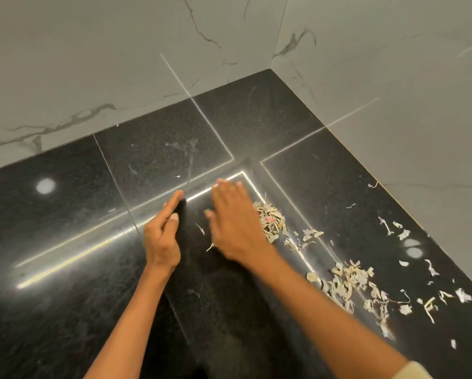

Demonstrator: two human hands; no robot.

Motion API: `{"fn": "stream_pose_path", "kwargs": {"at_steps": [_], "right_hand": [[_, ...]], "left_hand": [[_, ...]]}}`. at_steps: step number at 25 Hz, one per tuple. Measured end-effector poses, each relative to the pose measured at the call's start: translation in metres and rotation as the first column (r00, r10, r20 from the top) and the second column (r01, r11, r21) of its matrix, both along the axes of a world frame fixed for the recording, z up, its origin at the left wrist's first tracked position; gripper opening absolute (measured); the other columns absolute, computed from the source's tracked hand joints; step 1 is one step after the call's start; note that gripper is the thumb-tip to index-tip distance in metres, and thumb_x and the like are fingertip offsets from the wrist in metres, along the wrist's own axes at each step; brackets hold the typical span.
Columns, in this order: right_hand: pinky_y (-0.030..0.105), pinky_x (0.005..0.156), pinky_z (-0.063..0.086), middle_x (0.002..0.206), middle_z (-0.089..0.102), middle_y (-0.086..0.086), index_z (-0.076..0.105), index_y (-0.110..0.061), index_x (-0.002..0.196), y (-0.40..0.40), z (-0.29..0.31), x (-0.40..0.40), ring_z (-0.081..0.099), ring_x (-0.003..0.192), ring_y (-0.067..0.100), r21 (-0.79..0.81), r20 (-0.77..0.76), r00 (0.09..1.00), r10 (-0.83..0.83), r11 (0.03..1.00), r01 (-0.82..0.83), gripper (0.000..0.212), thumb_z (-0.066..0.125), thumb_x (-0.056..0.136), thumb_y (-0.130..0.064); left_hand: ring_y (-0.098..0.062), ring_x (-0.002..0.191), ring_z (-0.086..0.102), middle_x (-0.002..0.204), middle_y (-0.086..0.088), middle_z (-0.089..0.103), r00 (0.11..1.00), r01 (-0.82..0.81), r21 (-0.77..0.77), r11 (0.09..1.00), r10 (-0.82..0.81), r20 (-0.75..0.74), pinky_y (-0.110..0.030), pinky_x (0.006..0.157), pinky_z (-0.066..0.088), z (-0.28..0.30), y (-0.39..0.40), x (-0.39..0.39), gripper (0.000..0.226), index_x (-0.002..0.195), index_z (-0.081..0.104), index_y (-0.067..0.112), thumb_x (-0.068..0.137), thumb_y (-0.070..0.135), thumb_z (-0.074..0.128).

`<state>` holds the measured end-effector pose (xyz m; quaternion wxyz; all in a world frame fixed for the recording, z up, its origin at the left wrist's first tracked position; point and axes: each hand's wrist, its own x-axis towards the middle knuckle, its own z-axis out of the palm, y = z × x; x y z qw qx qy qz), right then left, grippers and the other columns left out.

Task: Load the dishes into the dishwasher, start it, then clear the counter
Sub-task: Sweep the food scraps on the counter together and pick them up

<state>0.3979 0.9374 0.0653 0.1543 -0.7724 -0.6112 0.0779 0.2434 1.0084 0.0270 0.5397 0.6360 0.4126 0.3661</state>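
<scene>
two hands work over a glossy black speckled stone counter (65,187) that meets white veined marble walls (92,64). pale, dry, papery peel scraps (270,221) lie heaped at 3 o'clock of the right hand (234,222), with more flakes (347,285) strewn toward 4 o'clock (thin, curled, ragged). the right hand lies flat, palm down, fingers straight, grasping nothing, against the heap. the left hand (162,236) stands on edge at 9 o'clock, fingers extended, released.

A home kitchen: polished black granite counter (158,160), marble-look wall tiles (92,64), scattered vegetable peelings (347,283).
</scene>
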Motion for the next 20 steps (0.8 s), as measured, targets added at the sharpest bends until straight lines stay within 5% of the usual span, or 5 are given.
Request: {"fn": "stream_pose_path", "kwargs": {"at_steps": [2, 5, 8, 15, 20], "right_hand": [[0.048, 0.125, 0.006, 0.164, 0.019, 0.021, 0.022, 0.002, 0.155, 0.011, -0.015, -0.055, 0.008, 0.154, 0.031, -0.073, 0.153, 0.978, 0.140, 0.989, -0.130, 0.066, 0.033, 0.103, -0.037], [0.047, 0.124, -0.005, 0.166, 0.001, 0.019, 0.004, 0.001, 0.158, 0.026, -0.036, -0.085, -0.009, 0.154, 0.029, -0.161, 0.274, 0.946, 0.172, 0.978, -0.131, 0.067, 0.024, 0.105, -0.036], [0.048, 0.124, -0.006, 0.166, 0.008, 0.018, 0.010, -0.001, 0.157, 0.025, -0.042, -0.071, -0.003, 0.155, 0.028, -0.137, 0.257, 0.965, 0.045, 0.991, -0.010, 0.058, 0.017, 0.108, -0.031], [0.048, 0.124, -0.008, 0.166, 0.009, 0.015, 0.013, -0.002, 0.157, -0.021, -0.038, -0.002, 0.001, 0.155, 0.028, -0.156, 0.270, 0.920, -0.283, 0.930, 0.332, 0.058, 0.013, 0.107, -0.030], [0.048, 0.124, -0.007, 0.165, 0.012, 0.017, 0.016, -0.001, 0.157, -0.060, -0.039, 0.016, 0.005, 0.155, 0.030, -0.139, 0.321, 0.832, -0.452, 0.847, 0.514, 0.059, 0.010, 0.106, -0.029]], "left_hand": [[-0.009, 0.134, 0.051, 0.142, 0.000, 0.056, 0.995, -0.099, -0.002, 0.995, 0.099, -0.024, -0.030, 0.113, 0.039, -0.003, 0.000, -0.013, 0.047, 0.141, 0.053, 0.012, 0.095, 0.019, 0.043], [-0.007, 0.136, 0.048, 0.146, -0.001, 0.052, 0.991, -0.048, 0.042, 0.998, 0.052, -0.120, -0.038, 0.114, 0.040, -0.006, 0.011, -0.020, 0.050, 0.145, 0.049, 0.012, 0.098, 0.028, 0.042], [-0.009, 0.143, 0.037, 0.152, 0.001, 0.043, 0.976, 0.045, 0.109, 0.993, -0.021, -0.216, -0.045, 0.120, 0.031, -0.007, 0.012, -0.021, 0.055, 0.148, 0.044, 0.010, 0.098, 0.031, 0.040], [-0.014, 0.148, 0.023, 0.153, 0.005, 0.029, 0.922, 0.151, 0.174, 0.973, -0.076, -0.380, -0.015, 0.121, 0.005, 0.000, 0.004, -0.013, 0.055, 0.151, 0.036, 0.007, 0.099, 0.026, 0.034], [-0.013, 0.149, 0.023, 0.155, 0.004, 0.029, 0.915, 0.162, 0.188, 0.969, -0.076, -0.396, -0.016, 0.121, 0.005, -0.003, 0.006, -0.014, 0.056, 0.152, 0.034, 0.009, 0.099, 0.027, 0.033]]}}
